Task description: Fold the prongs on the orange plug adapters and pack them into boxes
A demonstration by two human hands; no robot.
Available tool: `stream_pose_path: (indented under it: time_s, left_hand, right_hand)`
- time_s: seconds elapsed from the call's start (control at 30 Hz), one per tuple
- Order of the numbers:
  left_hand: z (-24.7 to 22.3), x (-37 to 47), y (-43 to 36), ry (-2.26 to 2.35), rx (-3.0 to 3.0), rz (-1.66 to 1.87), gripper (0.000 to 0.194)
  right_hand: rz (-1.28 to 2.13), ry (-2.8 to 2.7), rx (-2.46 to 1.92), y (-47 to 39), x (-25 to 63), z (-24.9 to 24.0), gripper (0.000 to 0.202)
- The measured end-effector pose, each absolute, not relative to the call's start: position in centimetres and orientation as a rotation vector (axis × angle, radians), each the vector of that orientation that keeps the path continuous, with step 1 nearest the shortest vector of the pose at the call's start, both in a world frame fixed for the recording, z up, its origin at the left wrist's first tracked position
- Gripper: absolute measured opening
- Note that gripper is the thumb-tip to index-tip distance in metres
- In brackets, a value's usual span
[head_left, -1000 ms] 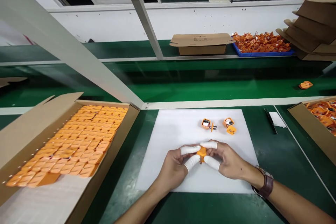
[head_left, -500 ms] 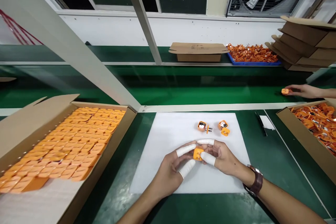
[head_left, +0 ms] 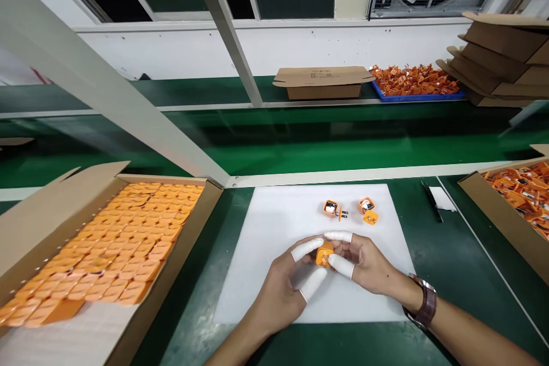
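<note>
A small orange plug housing (head_left: pixel 325 253) is held above the white foam sheet (head_left: pixel 266 240), between both hands. My left hand (head_left: pixel 288 286) has white covers on thumb and forefinger and grips the housing from the left. My right hand (head_left: pixel 364 263), with the same white covers, pinches it from the right, the thumb on its front. Behind the hands on the sheet lie two opened orange plugs: one (head_left: pixel 330 208) with its pronged cap beside it, and another (head_left: pixel 366 205) with its cap (head_left: pixel 370 217) just in front.
An open carton (head_left: pixel 171 263) with rows of orange housings stands at left. At right are a carton (head_left: pixel 493 206) of loose orange parts and a black pen-like tool (head_left: pixel 432 201). A blue tray (head_left: pixel 420 97) and stacked boxes (head_left: pixel 506 63) sit on the rear shelf.
The housing has tilted slightly between my fingers, and my left thumb has moved a little lower. The other person's hand with an orange part at the right has gone out of view.
</note>
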State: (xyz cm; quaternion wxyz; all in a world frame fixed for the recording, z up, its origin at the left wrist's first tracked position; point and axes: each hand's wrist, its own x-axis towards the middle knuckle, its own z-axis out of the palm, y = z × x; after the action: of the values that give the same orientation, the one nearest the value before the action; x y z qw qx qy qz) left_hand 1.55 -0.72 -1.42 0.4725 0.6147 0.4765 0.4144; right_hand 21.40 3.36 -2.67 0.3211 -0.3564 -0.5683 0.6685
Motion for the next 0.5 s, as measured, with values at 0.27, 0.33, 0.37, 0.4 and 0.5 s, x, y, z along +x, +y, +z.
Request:
stream_pose_path:
  time_s: [0.27,0.33,0.37,0.4,0.5]
  left_hand:
    - [-1.46,1.05,-0.11,1.120,1.234,0.888,0.032]
    - [-1.52,1.21,-0.20,1.116,1.241,0.912,0.029]
    - [-1.57,1.29,-0.27,1.116,1.250,0.930,0.029]
    - [-1.65,1.36,-0.34,1.119,1.261,0.948,0.028]
    - [-2.07,1.55,-0.52,1.139,1.277,0.976,0.030]
  right_hand:
    - [1.631,-1.720,-0.925,2.98,21.56,-2.55,0.032]
    - [1.621,-1.735,-0.941,2.97,21.53,-2.43,0.032]
    - [1.621,-1.737,-0.940,2.99,21.53,-2.37,0.032]
    - [1.624,-1.743,-0.935,3.01,21.55,-2.29,0.032]
    - [1.616,-1.781,-0.919,3.11,21.70,-2.06,0.034]
